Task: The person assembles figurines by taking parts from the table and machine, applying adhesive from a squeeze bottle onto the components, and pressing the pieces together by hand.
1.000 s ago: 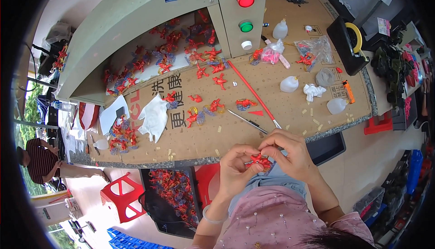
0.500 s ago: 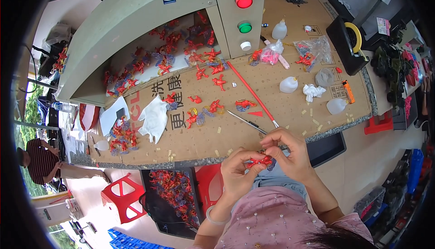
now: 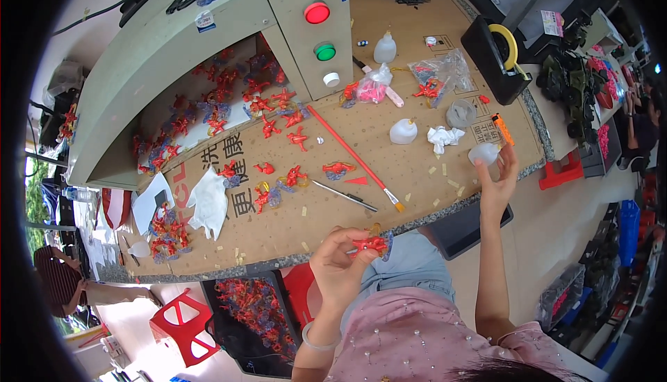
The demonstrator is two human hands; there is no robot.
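Note:
In front of my body, my left hand [image 3: 340, 264] is closed on a small red toy figure [image 3: 370, 244] with translucent purple and yellow parts, pinched between thumb and fingers. Out to the right, near the table's edge, my right hand [image 3: 499, 177] has its thumb and fingers around a small white squeeze bottle [image 3: 483, 153], which still lies on the cardboard. Beside those fingers is an orange lighter-like thing [image 3: 502, 130]. Several similar red figures, such as this one [image 3: 338, 168], lie on the cardboard-covered table [image 3: 278, 222].
A red-handled brush [image 3: 354, 158] and a thin metal tool [image 3: 344, 196] lie midway. Left stands a grey machine [image 3: 167, 42], figures inside its opening. Another white bottle [image 3: 404, 131], crumpled tissue [image 3: 445, 138] and a tape dispenser [image 3: 497, 62] are right. Below sits a black bin [image 3: 229, 337] of figures.
My right hand has left the figure and reached out right to the white bottle. My left hand keeps the figure, lower left of the brush. The whole view has shifted.

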